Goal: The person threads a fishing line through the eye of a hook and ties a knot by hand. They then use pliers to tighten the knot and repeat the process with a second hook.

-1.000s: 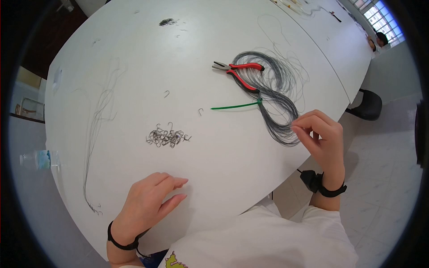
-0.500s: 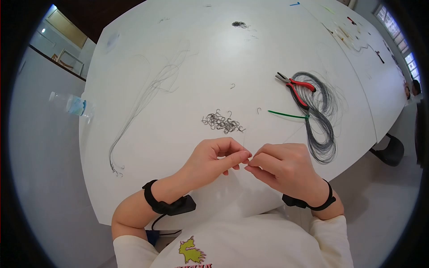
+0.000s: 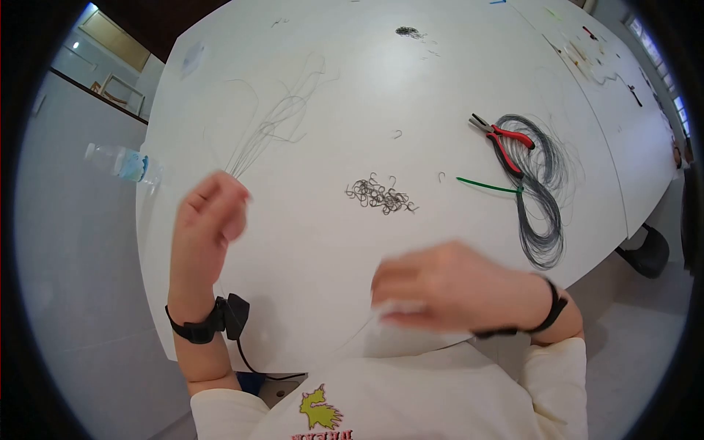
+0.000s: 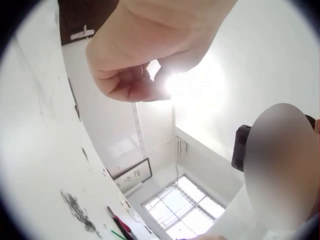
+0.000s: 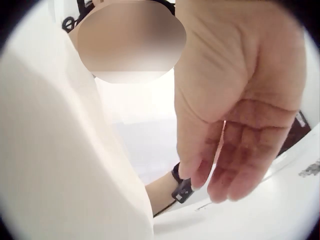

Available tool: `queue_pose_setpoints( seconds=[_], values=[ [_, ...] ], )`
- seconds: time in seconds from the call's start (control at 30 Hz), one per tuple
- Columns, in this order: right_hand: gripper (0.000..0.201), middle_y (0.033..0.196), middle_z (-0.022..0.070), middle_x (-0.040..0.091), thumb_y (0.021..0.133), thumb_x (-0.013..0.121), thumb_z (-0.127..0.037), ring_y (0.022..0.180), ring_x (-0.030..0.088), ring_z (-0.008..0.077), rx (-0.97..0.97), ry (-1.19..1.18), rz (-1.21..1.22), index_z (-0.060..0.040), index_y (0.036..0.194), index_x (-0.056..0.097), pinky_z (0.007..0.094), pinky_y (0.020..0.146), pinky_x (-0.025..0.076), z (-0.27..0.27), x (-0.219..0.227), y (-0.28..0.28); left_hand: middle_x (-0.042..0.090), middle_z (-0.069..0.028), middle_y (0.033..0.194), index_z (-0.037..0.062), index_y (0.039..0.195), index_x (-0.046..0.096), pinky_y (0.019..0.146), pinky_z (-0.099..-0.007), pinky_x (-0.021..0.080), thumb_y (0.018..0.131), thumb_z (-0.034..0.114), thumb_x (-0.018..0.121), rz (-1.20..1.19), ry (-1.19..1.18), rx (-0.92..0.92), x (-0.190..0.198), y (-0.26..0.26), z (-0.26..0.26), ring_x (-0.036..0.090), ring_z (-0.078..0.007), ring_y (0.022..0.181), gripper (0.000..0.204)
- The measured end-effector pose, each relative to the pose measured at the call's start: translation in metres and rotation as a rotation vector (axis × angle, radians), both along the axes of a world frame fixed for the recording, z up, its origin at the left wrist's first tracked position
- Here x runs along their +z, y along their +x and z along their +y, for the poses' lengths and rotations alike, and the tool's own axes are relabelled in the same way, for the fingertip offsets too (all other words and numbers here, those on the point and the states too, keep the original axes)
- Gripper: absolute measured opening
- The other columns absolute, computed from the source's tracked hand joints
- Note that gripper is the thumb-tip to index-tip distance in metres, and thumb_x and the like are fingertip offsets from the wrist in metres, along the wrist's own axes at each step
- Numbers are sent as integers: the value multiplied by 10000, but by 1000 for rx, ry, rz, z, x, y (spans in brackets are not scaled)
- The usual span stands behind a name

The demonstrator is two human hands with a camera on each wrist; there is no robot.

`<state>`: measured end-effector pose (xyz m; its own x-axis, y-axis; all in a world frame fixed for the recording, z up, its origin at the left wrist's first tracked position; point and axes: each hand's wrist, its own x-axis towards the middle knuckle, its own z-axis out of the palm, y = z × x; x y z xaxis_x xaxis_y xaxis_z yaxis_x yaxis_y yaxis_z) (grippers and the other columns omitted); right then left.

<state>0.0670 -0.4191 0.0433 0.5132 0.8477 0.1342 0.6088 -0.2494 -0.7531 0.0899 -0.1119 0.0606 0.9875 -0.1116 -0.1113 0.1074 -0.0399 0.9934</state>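
Observation:
My left hand (image 3: 209, 213) is raised at the left of the table, blurred, its thumb and fingertips pinched together on a thin fishing line (image 3: 222, 286), hardly visible below it. In the left wrist view, the left hand (image 4: 150, 45) shows curled fingers. My right hand (image 3: 436, 290) is over the table's near edge, blurred by motion. A faint piece of line (image 3: 356, 334) shows just below its fingers. The right wrist view shows the right hand (image 5: 240, 95) palm on, fingers fairly straight and relaxed. A pile of fish hooks (image 3: 381, 198) lies beyond the hands.
Thin line strands (image 3: 282, 121) lie beyond my left hand. At right, a looped bundle of grey line (image 3: 543, 253) has a green tie (image 3: 488, 185), and red-handled pliers (image 3: 506, 155) rest on it. Two loose hooks and a smaller dark pile (image 3: 408, 32) lie farther back. A plastic bottle (image 3: 132, 165) stands out left.
First the hands were apart, the right near the line bundle; then their fingertips met before the hook pile. Now the left hand has moved left and up, the right slightly down and left.

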Motion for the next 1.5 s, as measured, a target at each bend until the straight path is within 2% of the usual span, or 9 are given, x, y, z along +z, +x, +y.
queue_pose_setpoints(
  seconds=[0.13,0.2,0.4,0.47,0.7,0.77,1.07,1.3,1.5],
  values=[
    [93,950,96,678,851,648,-76,817,681,273,-571,-217,-273,-44,935,669,386,737,543,-17,-7,72,515,50,667,44,867,616,521,-189,323,972,129,603,307,253,-374,-1,-16,-18,407,-24,559,135],
    [159,1052,117,682,855,616,-45,971,667,290,-605,-261,-453,-9,1000,672,385,821,543,-24,-29,96,540,42,686,39,883,628,530,-187,335,964,119,615,311,246,-415,-14,-20,-22,434,-23,581,115],
    [305,1208,181,652,838,567,12,1104,624,339,-436,-134,-465,34,1132,646,393,949,513,-20,-56,105,595,29,727,29,897,642,567,-197,375,962,118,622,295,230,-481,-28,-18,-39,494,-31,637,111],
    [295,1218,151,657,890,553,22,1075,634,337,-388,-181,-203,20,1176,623,375,894,520,-25,-34,95,605,26,732,28,899,645,577,-202,385,960,118,622,283,243,-490,-31,-18,-40,507,-36,644,111],
    [319,1207,155,664,890,545,39,999,652,351,-563,-365,-334,9,1198,620,379,860,523,-46,-27,51,633,18,762,27,921,656,604,-218,400,950,159,640,248,283,-537,-40,-13,-45,523,-52,680,136],
    [342,1201,156,667,881,554,51,970,660,356,-407,-280,-42,-1,1212,622,383,847,532,-35,-10,43,650,16,769,38,906,663,614,-217,400,940,157,644,250,295,-533,-42,-13,-49,544,-54,685,126],
    [436,1226,122,626,864,635,-30,786,688,256,-228,18,177,-70,1290,545,341,662,544,8,-22,39,664,-24,797,15,916,661,661,-246,432,928,133,648,262,205,-578,-36,-18,-57,574,-107,732,120],
    [107,761,90,664,858,696,-124,631,642,230,-300,-63,278,-26,889,666,311,607,499,-6,-17,47,654,-29,784,17,851,666,677,-251,427,899,111,669,194,331,-514,-29,-15,-39,566,-114,741,106],
    [168,750,81,684,916,655,-172,618,620,168,39,-289,712,-21,977,696,290,572,479,-18,-15,44,642,-33,773,11,869,663,679,-249,437,907,123,673,181,403,-551,-36,-10,-25,566,-115,734,118]
  ],
)
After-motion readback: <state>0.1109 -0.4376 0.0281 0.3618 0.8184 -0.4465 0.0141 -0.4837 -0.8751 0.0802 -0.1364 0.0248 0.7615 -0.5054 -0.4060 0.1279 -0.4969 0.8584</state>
